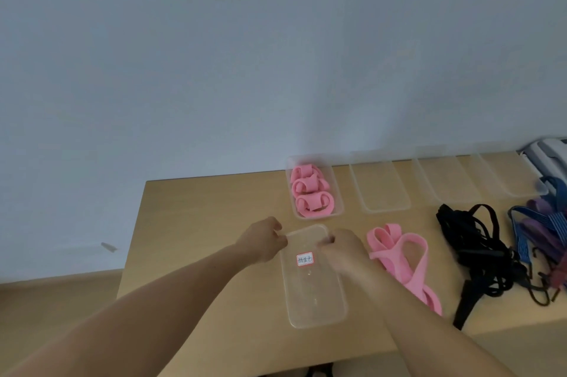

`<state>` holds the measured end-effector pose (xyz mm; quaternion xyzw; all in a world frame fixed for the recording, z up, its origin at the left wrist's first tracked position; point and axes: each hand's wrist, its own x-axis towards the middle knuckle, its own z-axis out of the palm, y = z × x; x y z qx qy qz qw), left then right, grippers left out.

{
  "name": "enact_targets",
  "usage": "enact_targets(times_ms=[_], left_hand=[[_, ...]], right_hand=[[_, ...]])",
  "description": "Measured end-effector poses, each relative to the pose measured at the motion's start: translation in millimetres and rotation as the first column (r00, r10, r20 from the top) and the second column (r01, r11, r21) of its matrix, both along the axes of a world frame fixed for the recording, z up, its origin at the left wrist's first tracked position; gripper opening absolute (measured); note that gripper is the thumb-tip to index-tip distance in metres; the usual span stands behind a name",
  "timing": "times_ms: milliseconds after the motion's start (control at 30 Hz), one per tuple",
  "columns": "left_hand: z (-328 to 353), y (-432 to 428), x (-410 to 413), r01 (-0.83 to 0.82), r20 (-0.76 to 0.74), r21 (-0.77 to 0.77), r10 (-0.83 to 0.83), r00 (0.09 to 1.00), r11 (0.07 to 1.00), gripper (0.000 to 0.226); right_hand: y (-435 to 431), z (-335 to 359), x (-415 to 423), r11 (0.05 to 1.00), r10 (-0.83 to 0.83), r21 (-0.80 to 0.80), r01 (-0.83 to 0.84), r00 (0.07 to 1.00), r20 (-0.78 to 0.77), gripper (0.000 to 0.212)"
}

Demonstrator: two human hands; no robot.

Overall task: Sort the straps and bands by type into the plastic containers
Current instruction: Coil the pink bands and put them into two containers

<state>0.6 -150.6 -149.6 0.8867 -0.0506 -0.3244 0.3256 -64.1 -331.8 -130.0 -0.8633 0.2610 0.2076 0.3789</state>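
Bands (310, 192) fill the 12 o'clock tub (339, 204); left hand (264, 241), right hand (340, 249) grip labelled tub (313, 300); 3 o'clock straps (472, 250) unsorted.

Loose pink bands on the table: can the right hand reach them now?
Probably yes: the loose pink bands lie uncovered right beside the right hand, which must first release the labelled container.
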Motion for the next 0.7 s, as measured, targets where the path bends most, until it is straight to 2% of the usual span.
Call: enact_targets(times_ms=[100,167,233,300,367,433,533,633,700], left_hand=[[14.5,2.8,6.5,-0.126,-0.238,-0.123,0.094,0.967,0.984,0.018],[27.2,7.9,10.8,-0.156,-0.364,-0.222,0.066,0.929,0.962,0.017],[37.2,10.5,19.2,-0.2,-0.39,-0.339,0.057,0.919,0.919,0.014],[45.8,7.9,32.8,-0.278,-0.327,-0.418,0.142,0.934,0.865,0.014],[54.8,0.7,48.3,-0.341,-0.257,-0.452,0.246,0.935,0.824,0.016],[61.2,-9.4,62.5,-0.326,-0.158,-0.432,0.285,0.945,0.841,0.02],[61.9,-25.4,79.0,-0.273,0.01,-0.326,0.292,0.956,0.905,0.026],[52.4,-38.2,91.8,-0.167,0.168,-0.133,0.188,0.968,0.977,0.037],[41.7,-44.3,96.7,-0.114,0.215,-0.012,0.113,0.97,0.993,0.037]], right_hand=[[-11.6,25.2,9.8,0.96,-0.058,0.276,0.05,0.998,0.02,0.022],[-16.5,38.7,18.6,0.942,-0.086,0.33,0.061,0.994,0.063,0.022],[-20.8,48.2,30.2,0.938,-0.125,0.338,0.074,0.984,0.13,0.02],[-26.8,53.6,43.7,0.931,-0.16,0.354,0.094,0.973,0.164,0.009],[-34.6,52.8,58.4,0.952,-0.165,0.291,0.099,0.964,0.21,0.023],[-41.2,52.4,73.0,0.987,-0.114,0.138,0.079,0.958,0.264,0.031],[-48.0,46.9,93.4,1.0,-0.019,-0.006,0.022,0.947,0.321,0.02],[-52.1,37.1,108.3,0.994,0.036,-0.113,0.0,0.949,0.313,0.019],[-55.0,29.9,116.1,0.989,0.048,-0.147,-0.004,0.952,0.301,0.023]])
